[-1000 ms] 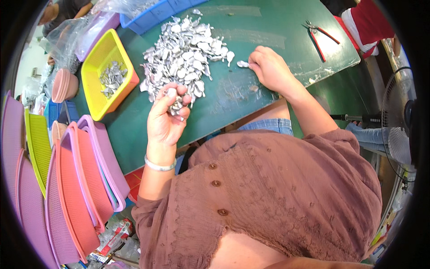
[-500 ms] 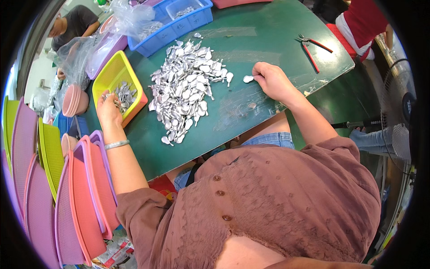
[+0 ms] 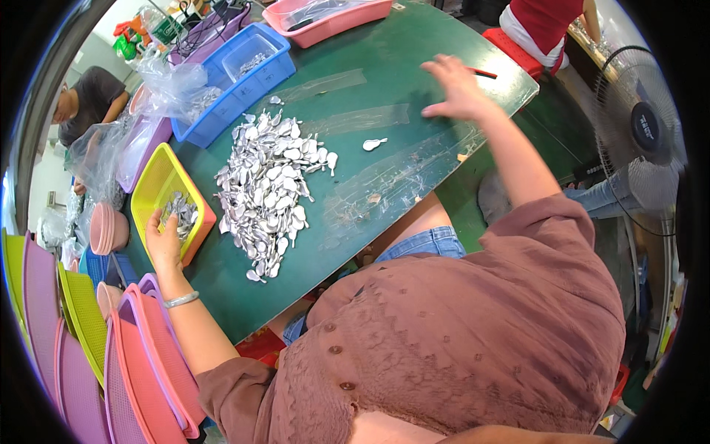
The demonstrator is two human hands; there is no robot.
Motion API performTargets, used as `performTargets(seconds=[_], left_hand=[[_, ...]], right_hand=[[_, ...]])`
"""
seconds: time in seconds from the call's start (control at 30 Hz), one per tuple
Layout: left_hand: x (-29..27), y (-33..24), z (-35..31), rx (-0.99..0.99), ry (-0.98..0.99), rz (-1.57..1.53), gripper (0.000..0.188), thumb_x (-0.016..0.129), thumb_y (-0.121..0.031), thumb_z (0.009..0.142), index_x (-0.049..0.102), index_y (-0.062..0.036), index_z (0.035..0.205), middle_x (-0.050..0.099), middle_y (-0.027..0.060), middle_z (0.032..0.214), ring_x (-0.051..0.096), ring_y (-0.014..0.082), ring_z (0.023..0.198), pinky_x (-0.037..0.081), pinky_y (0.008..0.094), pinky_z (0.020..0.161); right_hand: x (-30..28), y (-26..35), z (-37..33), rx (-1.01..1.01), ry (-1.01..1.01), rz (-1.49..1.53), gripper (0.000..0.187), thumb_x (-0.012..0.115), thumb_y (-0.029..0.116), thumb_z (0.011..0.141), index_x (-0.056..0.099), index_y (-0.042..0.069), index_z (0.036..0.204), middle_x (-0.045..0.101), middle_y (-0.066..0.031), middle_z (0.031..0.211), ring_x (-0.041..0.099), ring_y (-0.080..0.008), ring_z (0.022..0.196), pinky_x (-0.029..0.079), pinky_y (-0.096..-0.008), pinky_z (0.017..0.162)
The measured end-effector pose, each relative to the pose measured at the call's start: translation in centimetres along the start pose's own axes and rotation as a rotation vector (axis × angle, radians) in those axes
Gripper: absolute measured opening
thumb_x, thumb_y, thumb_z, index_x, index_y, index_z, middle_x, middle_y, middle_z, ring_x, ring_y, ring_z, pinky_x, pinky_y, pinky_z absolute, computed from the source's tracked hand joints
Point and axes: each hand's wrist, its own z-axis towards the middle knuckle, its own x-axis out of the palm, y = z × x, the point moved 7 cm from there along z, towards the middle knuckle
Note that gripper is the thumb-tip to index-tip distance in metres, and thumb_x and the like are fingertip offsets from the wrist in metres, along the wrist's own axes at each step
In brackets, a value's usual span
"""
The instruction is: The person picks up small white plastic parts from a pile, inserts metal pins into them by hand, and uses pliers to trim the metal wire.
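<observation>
My right hand (image 3: 456,90) is raised over the far right of the green table (image 3: 370,185), fingers spread and nothing in them. Beneath it a red handle tip of the pliers (image 3: 483,72) shows; the rest is hidden. One silver spoon-shaped metal piece (image 3: 372,144) lies alone left of that hand. A big heap of such pieces (image 3: 266,185) covers the table's middle. At the left, my left hand (image 3: 164,240) rests at the near rim of a yellow basket (image 3: 157,174), its fingers apart. Several silver pieces (image 3: 180,212) lie inside the basket beside the fingertips.
Behind the heap stand a blue bin (image 3: 229,100) with small metal parts and a pink tray (image 3: 325,26). Stacked plastic baskets (image 3: 148,355) crowd my left side. A fan (image 3: 643,129) stands at right. One person (image 3: 92,103) sits far left, another (image 3: 543,22) far right.
My right hand has let go of the silver piece, left it on the table, opened and moved up to the pliers. My left hand stays at the basket. The view has shifted.
</observation>
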Motion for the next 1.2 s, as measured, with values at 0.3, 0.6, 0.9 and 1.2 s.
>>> performTargets(seconds=[0.3, 0.6, 0.9, 1.2], left_hand=[[-0.1, -3.6, -6.1, 0.381, -0.128, 0.301, 0.028, 0.060, -0.009, 0.077, 0.056, -0.0007, 0.104, 0.049, 0.0154, 0.112, 0.046, 0.0247, 0.108, 0.038, 0.0329, 0.090], [0.3, -4.6, -13.0, 0.437, -0.173, 0.254, 0.023, 0.055, -0.003, 0.078, 0.057, 0.0018, 0.100, 0.048, 0.0170, 0.116, 0.048, 0.0271, 0.106, 0.040, 0.0342, 0.087], [0.8, -2.7, -17.5, 0.391, -0.150, 0.366, 0.018, 0.052, -0.001, 0.078, 0.057, 0.0035, 0.095, 0.048, 0.0160, 0.116, 0.048, 0.0283, 0.105, 0.038, 0.0342, 0.088], [1.5, 0.9, -18.9, 0.291, -0.204, 0.352, 0.019, 0.053, -0.003, 0.077, 0.057, 0.0013, 0.095, 0.047, 0.0163, 0.116, 0.048, 0.0279, 0.103, 0.040, 0.0336, 0.083]], right_hand=[[2.8, -9.4, 0.4, 0.098, 0.143, -0.061, 0.074, 0.057, 0.048, 0.072, 0.032, 0.009, 0.130, 0.048, -0.0199, 0.115, 0.047, -0.0354, 0.106, 0.036, -0.0436, 0.091], [0.9, -6.6, -1.3, -0.001, -0.027, -0.171, 0.028, 0.056, 0.020, 0.074, 0.045, 0.001, 0.091, 0.055, -0.0168, 0.081, 0.054, -0.0337, 0.081, 0.043, -0.0413, 0.074], [1.1, -7.9, 0.7, 0.122, 0.139, -0.007, 0.027, 0.056, 0.008, 0.070, 0.048, 0.001, 0.094, 0.047, -0.0190, 0.098, 0.051, -0.0346, 0.091, 0.043, -0.0401, 0.080], [1.9, 6.8, 6.6, -0.306, 0.208, -0.181, 0.026, 0.058, 0.013, 0.070, 0.054, 0.001, 0.092, 0.052, -0.0157, 0.096, 0.053, -0.0302, 0.092, 0.046, -0.0365, 0.079]])
